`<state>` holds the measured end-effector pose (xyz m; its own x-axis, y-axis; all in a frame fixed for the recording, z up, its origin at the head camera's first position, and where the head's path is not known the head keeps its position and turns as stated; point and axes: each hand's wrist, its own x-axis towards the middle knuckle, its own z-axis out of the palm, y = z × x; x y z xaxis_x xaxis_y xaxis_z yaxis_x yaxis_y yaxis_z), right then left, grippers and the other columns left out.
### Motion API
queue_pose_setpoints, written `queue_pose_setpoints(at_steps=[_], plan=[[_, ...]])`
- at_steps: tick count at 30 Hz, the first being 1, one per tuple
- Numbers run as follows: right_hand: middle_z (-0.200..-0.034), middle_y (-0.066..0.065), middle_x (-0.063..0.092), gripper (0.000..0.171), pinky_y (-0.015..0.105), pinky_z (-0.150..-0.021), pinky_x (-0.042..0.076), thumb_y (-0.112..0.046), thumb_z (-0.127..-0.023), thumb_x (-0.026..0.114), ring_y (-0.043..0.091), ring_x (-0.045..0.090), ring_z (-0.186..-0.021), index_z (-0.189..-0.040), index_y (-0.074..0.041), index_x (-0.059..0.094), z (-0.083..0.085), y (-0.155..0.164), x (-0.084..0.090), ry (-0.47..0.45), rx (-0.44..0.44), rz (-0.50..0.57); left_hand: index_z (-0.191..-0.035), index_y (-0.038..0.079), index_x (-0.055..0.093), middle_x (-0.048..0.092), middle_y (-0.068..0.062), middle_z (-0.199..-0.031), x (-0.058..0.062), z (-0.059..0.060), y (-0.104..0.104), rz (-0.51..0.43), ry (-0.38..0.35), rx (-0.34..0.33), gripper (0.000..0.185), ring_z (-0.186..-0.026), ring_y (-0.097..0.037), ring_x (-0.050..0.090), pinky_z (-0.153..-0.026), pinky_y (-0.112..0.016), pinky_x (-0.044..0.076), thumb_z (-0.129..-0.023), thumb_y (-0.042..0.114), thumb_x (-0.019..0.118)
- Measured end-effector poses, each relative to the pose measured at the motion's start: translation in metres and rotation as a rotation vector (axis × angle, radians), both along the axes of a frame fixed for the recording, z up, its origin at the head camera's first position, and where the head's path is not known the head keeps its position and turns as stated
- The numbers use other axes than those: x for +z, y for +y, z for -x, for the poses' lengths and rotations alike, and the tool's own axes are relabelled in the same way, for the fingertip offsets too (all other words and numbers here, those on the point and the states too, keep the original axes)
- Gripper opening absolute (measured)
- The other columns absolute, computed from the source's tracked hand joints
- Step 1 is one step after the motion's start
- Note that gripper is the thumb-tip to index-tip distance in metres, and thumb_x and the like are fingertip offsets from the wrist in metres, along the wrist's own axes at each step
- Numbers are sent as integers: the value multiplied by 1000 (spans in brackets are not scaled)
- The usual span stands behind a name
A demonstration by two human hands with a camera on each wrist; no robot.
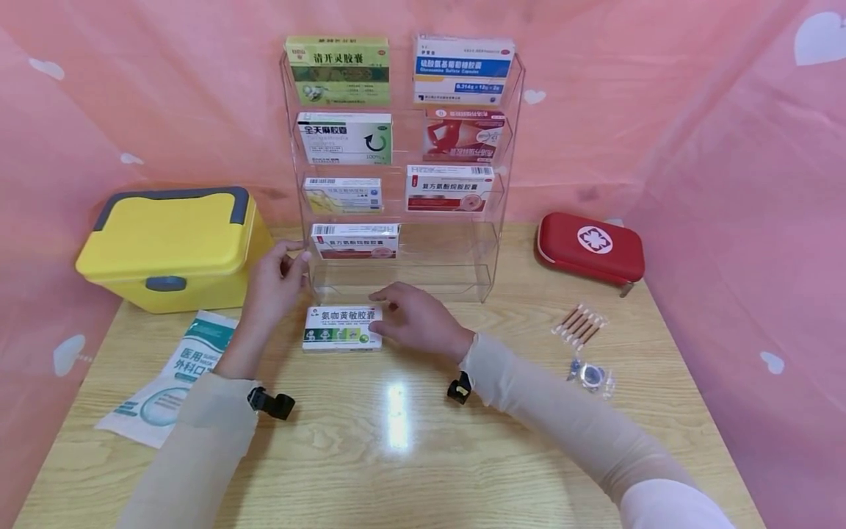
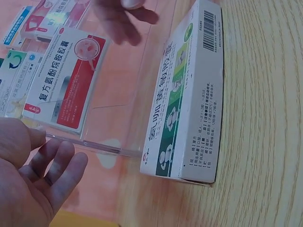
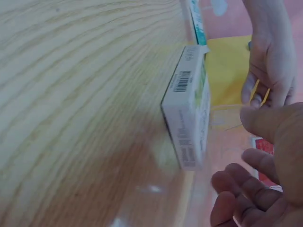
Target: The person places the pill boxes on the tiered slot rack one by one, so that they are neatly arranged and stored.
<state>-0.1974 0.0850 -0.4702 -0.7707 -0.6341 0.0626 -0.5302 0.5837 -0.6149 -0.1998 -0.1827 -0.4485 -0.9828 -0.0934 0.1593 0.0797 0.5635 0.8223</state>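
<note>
Sleeved forearms fill the near edge of the head view, and beyond them the green-and-white medicine box (image 1: 342, 328) lies flat on the wooden surface (image 1: 396, 455), just in front of the clear acrylic rack (image 1: 505, 198).

The right hand (image 1: 416, 319) rests at the box's 3 o'clock end, fingers loosely spread, fingertips touching or just beside its top edge; no closed grip on it shows. The left hand (image 1: 274, 283) sits at the box's 10 o'clock, fingers relaxed and open against the rack's lower left corner, beside the red-and-white box (image 1: 355, 241) in the lowest filled tier. From the left wrist view the green-and-white box stands apart from that hand, with only the rack's clear front lip between them.

Outward from there: at 9 o'clock a yellow lidded case (image 1: 173, 246), at 7 o'clock a surgical mask packet (image 1: 173, 378), at 3 o'clock cotton swabs (image 1: 579, 325) and small clear packets (image 1: 590, 375), and at 2 o'clock a red first-aid pouch (image 1: 590, 246).

Judging the risks: with open fingers only on one end, the box could slide or pivot on the glossy surface rather than lift. The rack looks light; pressure from the left hand could shift it and tip its upright boxes forward.
</note>
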Motion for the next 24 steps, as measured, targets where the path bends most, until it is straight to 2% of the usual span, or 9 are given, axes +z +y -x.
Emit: queue_pose_setpoints(at_steps=[4, 10, 17, 21, 24], plan=[[-122, 2, 64, 59, 31, -88, 49, -38, -88, 81, 15, 58, -98, -136, -9, 63, 0, 0, -8, 37, 14, -57, -134, 10, 61, 56, -13, -86, 2, -1, 0, -6, -14, 4, 38, -73, -26, 58, -59, -27, 49, -106, 34, 53], [-134, 4, 60, 69, 34, -97, 47, -49, -83, 82, 19, 55, -116, -138, -11, 63, -4, -5, -18, 117, 68, -154, -134, 8, 61, 56, -14, -86, 1, -1, 1, -7, -20, 7, 38, -73, -26, 59, -59, -27, 50, -106, 33, 54], [-134, 2, 56, 66, 33, -92, 49, -49, -82, 83, 17, 51, -114, -138, -18, 64, -14, -2, -19, 102, 105, -211, -133, 7, 62, 56, -14, -84, 1, 0, 2, -10, -3, 5, 35, -72, -26, 60, -58, -27, 50, -106, 30, 56], [-132, 2, 58, 66, 33, -90, 49, -52, -84, 81, 17, 51, -112, -137, -17, 63, -20, 4, -15, 105, 125, -215, -133, 7, 62, 56, -13, -83, 1, 0, 2, -5, -1, 10, 35, -71, -26, 60, -58, -27, 50, -106, 29, 56], [-132, 3, 59, 65, 34, -93, 49, -54, -88, 75, 19, 50, -114, -137, -13, 63, -22, 8, -16, 130, 93, -211, -133, 7, 61, 56, -13, -84, 0, 0, 2, -9, -2, 8, 36, -72, -26, 60, -59, -27, 50, -106, 30, 55]])
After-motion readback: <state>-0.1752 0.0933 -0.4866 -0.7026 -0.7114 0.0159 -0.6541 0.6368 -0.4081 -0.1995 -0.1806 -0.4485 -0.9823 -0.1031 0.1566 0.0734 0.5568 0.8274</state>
